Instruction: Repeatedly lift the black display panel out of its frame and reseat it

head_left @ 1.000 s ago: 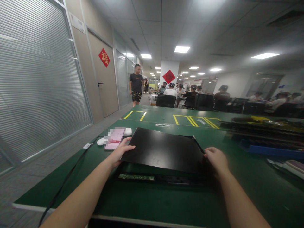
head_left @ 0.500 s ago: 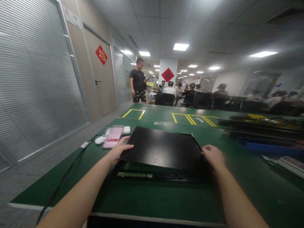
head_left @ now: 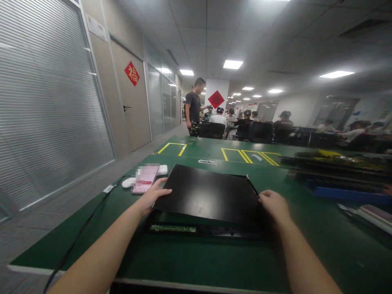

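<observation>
A glossy black display panel (head_left: 208,194) is held tilted above the green table, its near edge close to me. My left hand (head_left: 154,196) grips its left edge, thumb on top, with the other fingers partly hidden behind and below it. My right hand (head_left: 273,204) is closed at the right edge, fingertips pinched on the panel's rim beside a thin dark frame strip (head_left: 251,185). Under the panel's near side lies a dark frame, carrying a narrow green circuit board (head_left: 173,228). The panel covers most of what is underneath.
Left of the panel lie a phone (head_left: 145,179), white rounded items and a black cable (head_left: 82,232). At right, stacked dark parts (head_left: 333,167) stand behind a blue tray (head_left: 349,192). Yellow tape (head_left: 237,155) marks the table's far side. People sit beyond; one person (head_left: 193,108) stands.
The standing person in the background has moved to the right. My hands and the panel hold nearly the same position, with only a slight shift of the view.
</observation>
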### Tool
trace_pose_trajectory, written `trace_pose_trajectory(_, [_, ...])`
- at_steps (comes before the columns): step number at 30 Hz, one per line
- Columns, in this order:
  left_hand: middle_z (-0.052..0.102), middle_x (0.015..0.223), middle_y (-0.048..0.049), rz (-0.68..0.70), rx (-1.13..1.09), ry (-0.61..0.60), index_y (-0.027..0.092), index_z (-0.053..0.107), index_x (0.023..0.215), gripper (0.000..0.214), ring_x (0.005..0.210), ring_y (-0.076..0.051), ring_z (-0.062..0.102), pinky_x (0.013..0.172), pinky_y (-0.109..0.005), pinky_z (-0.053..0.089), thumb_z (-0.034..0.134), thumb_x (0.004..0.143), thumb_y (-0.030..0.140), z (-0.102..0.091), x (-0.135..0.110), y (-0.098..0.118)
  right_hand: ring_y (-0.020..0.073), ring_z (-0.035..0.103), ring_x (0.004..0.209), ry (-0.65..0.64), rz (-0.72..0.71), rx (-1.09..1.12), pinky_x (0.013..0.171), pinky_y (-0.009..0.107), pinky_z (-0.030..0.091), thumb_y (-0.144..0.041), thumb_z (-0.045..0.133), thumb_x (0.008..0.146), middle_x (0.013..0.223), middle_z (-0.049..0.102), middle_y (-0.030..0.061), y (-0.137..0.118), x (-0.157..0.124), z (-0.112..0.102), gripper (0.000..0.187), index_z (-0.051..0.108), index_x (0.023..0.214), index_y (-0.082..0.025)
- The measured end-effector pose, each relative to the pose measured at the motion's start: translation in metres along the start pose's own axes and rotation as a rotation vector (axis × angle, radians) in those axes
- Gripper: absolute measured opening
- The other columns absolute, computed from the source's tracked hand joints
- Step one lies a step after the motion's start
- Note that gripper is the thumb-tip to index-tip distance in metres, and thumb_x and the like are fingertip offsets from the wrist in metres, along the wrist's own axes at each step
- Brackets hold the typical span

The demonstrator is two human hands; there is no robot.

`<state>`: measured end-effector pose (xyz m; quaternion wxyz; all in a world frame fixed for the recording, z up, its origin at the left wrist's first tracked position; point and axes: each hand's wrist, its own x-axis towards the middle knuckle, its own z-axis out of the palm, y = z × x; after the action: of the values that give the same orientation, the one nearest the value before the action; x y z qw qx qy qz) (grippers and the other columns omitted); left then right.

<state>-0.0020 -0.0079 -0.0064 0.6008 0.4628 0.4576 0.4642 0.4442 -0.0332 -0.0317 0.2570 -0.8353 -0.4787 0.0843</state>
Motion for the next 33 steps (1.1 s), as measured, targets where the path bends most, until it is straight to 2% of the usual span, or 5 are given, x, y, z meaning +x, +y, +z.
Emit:
trace_pose_trajectory(6, [0.074, 0.084, -0.0036, 0.004, 0.013, 0.034, 0.021, 0.046, 0.131, 0.073, 0.069, -0.022, 0.073, 0.063, -0.030, 0.057, 0.079, 0.066, 0.016, 0.0036, -0.0037, 0.0044, 0.0230, 0.067, 0.085, -0.012, 0.009, 0.037, 0.065, 0.028, 0.044, -0.036, 0.052, 0.077, 0.088, 0.073, 0.0074, 0.0039, 0.0046, 0.0004, 0.029, 0.074, 0.091, -0.024])
trace_pose_trajectory(14, [0.074, 0.088, -0.0048, 0.007, -0.039, 0.084, 0.021, 0.054, 0.120, 0.053, 0.072, -0.021, 0.073, 0.065, -0.030, 0.057, 0.077, 0.072, 0.024, 0.0068, -0.0020, 0.0056, 0.0223, 0.068, 0.084, -0.011, 0.030, 0.113, 0.066, 0.028, 0.045, -0.031, 0.052, 0.077, 0.085, 0.074, 0.0053, 0.0038, 0.0049, -0.0003, 0.025, 0.073, 0.087, -0.023])
trace_pose_trajectory(22, [0.074, 0.085, -0.0038, 0.010, -0.022, 0.090, 0.021, 0.053, 0.119, 0.061, 0.071, -0.021, 0.072, 0.066, -0.031, 0.057, 0.080, 0.065, 0.021, 0.0073, -0.0017, 0.0042, 0.0222, 0.067, 0.086, -0.010, 0.022, 0.095, 0.066, 0.028, 0.044, -0.030, 0.052, 0.078, 0.085, 0.074, 0.0053, 0.0032, 0.0054, 0.0004, 0.026, 0.074, 0.089, -0.022])
trace_pose_trajectory(33, [0.074, 0.084, -0.0039, -0.012, -0.010, 0.102, 0.021, 0.052, 0.118, 0.059, 0.068, -0.021, 0.072, 0.064, -0.031, 0.057, 0.079, 0.066, 0.017, 0.0082, -0.0022, 0.0042, 0.0239, 0.067, 0.088, -0.003, 0.028, 0.103, 0.066, 0.029, 0.043, -0.030, 0.052, 0.077, 0.084, 0.075, 0.0049, 0.0020, 0.0039, -0.0024, 0.025, 0.074, 0.088, -0.022])
